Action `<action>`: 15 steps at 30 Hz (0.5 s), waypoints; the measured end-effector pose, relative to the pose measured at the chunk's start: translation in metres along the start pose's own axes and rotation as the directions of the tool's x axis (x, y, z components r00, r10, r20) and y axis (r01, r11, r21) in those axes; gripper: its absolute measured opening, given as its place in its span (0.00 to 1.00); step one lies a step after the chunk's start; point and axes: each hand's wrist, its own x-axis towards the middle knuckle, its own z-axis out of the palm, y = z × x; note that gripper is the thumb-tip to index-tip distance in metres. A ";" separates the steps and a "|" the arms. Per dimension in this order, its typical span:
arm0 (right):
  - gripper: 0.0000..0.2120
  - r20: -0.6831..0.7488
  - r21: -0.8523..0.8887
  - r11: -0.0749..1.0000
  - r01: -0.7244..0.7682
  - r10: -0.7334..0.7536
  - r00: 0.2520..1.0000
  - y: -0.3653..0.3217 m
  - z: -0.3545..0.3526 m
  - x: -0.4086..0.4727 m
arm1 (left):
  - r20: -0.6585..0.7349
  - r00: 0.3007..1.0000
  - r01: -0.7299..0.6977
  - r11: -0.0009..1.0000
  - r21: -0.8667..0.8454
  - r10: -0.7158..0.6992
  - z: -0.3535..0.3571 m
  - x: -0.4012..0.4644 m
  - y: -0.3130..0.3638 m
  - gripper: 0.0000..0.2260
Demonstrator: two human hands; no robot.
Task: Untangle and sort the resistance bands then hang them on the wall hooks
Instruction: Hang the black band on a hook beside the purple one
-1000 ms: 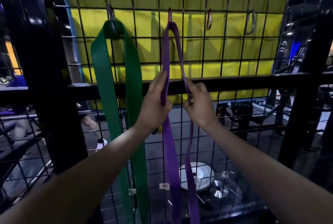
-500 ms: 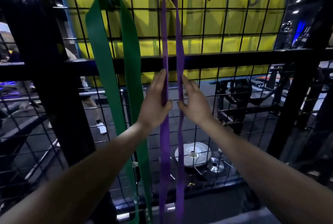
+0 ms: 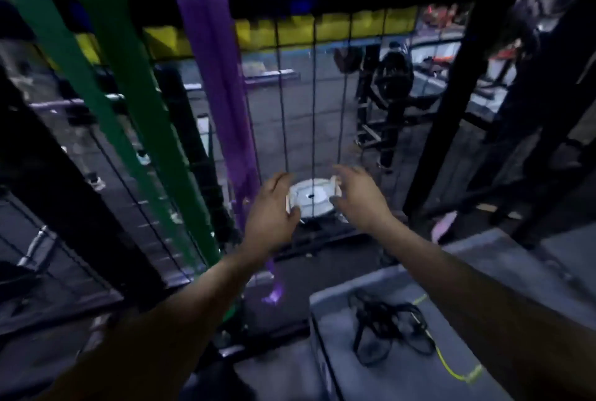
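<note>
Both my hands are spread and empty, and the tangled black resistance bands lie on the grey tabletop below, nearer my right hand than my left hand.

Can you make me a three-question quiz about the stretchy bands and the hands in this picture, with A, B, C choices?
1. Where does the black band tangle lie?
A. on the grey platform at lower right
B. on a hook
C. in the left hand

2. What colour is the band hanging just left of the purple band?
A. red
B. green
C. white

3. What are the left hand and right hand doing?
A. both gripping the purple band
B. both open, holding nothing
C. pulling the black tangle

Answers: 1 A, it rests on the grey platform. 2 B, the green band hangs there. 3 B, fingers spread, empty.
</note>
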 end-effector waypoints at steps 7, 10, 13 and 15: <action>0.28 0.145 -0.054 0.962 -0.266 0.271 0.952 0.121 0.038 -0.080 | 0.267 0.952 0.187 0.974 -0.126 -0.149 0.127 -0.058 0.001 0.23; 0.28 0.197 -0.065 0.924 -0.376 0.381 0.903 0.171 0.060 -0.103 | 0.393 0.905 0.196 0.980 -0.046 -0.162 0.179 -0.073 -0.007 0.24; 0.23 0.218 -0.097 0.874 -0.475 0.485 0.847 0.216 0.085 -0.117 | 0.510 0.842 0.203 0.979 0.003 -0.177 0.229 -0.078 -0.015 0.23; 0.18 0.236 -0.066 0.841 -0.538 0.537 0.810 0.247 0.105 -0.126 | 0.576 0.797 0.217 0.976 0.003 -0.179 0.264 -0.082 -0.025 0.22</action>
